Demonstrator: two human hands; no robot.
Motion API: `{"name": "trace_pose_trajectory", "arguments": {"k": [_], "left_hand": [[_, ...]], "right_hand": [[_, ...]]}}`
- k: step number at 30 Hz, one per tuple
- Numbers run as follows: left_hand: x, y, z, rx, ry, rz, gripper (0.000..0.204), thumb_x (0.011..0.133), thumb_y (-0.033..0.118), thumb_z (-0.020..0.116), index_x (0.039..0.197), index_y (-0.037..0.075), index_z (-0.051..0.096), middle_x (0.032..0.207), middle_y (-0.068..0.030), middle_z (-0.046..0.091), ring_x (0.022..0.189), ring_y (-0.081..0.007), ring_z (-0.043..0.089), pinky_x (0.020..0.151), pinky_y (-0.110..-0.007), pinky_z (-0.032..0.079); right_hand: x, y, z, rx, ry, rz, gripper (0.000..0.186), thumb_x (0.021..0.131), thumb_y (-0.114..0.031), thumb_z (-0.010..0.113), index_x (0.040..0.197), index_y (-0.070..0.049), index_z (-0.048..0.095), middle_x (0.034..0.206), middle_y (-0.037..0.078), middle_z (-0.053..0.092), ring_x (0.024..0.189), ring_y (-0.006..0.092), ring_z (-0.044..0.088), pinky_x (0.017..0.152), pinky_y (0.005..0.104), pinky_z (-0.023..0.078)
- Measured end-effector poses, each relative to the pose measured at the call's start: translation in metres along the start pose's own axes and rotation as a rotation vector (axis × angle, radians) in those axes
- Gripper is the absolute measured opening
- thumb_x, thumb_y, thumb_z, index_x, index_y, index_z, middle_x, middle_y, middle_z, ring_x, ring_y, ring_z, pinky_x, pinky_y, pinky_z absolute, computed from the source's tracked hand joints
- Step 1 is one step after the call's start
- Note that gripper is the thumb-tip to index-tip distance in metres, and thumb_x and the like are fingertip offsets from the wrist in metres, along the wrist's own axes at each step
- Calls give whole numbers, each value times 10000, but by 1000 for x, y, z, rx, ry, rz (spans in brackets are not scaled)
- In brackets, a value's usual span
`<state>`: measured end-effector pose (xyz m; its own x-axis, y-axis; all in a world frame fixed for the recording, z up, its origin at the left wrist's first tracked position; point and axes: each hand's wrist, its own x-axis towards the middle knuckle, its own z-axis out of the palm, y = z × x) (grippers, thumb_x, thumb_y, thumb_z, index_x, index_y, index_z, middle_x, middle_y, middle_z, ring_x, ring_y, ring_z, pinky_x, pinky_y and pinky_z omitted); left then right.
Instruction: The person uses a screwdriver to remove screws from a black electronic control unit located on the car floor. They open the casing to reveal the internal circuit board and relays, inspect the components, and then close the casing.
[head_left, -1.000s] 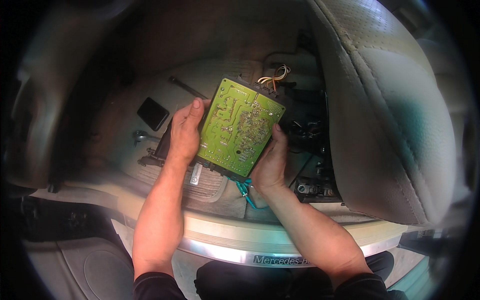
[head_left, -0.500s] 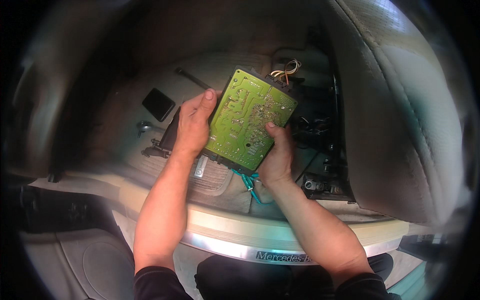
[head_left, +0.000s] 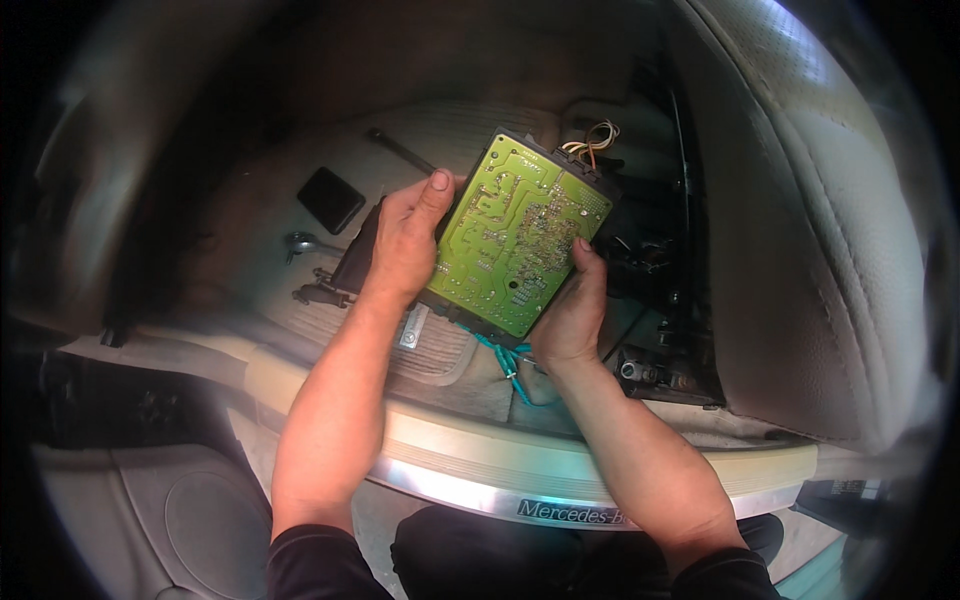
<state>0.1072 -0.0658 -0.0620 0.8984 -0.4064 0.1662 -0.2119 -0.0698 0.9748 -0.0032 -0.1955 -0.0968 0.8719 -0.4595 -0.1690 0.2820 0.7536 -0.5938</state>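
Note:
A green circuit board [head_left: 490, 235] in a dark housing is tilted up between my hands, its soldered side facing me. My left hand [head_left: 408, 235] grips the left edge, thumb along the rim. On the lower right side, my right hand [head_left: 575, 310] is closed round the board, its thumb at the edge; the other fingers of both hands are hidden behind it. Pale and brown wires [head_left: 597, 142] loop out at the board's top right corner. Below its lower edge, a teal cord [head_left: 508, 372] lies on the carpet.
On the car floor lie a ratchet [head_left: 305, 243], a black flat rectangular object [head_left: 331, 200] and a dark bar-shaped tool [head_left: 400, 150]. A grey seat [head_left: 810, 250] rises at the right, beside dark seat rails. The door sill [head_left: 470, 450] runs across the near side.
The board and both hands sit slightly further right in the picture, as does the floor around them. My right thumb has shifted from the board's face towards its right edge.

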Motion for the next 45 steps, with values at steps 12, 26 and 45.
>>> {"name": "trace_pose_trajectory", "arguments": {"k": [12, 26, 45], "left_hand": [[3, -6, -4, -38, 7, -109, 868, 986, 703, 329, 1140, -73, 685, 981, -164, 717, 939, -178, 645, 865, -311, 473], [24, -20, -26, -326, 37, -398, 888, 988, 720, 234, 1212, -70, 570, 863, -177, 735, 681, -157, 668, 665, -249, 528], [-29, 53, -16, 638, -129, 151, 321, 706, 139, 802, 1002, 62, 704, 977, -105, 682, 941, -274, 659, 820, -369, 518]], "right_hand": [[-4, -5, 10, -63, 4, 21, 558, 985, -450, 446, 1350, -32, 506, 1326, 107, 583, 1242, 242, 538, 1084, 380, 375], [-14, -10, 1, -596, -438, 9, 1048, 667, 131, 573, 1595, -84, 136, 1510, 75, 393, 1410, 210, 371, 1181, 354, 267], [3, 7, -14, -1000, -58, -101, 491, 967, 19, 549, 1450, -40, 485, 1127, 103, 692, 1026, 128, 608, 913, 258, 461]]}}
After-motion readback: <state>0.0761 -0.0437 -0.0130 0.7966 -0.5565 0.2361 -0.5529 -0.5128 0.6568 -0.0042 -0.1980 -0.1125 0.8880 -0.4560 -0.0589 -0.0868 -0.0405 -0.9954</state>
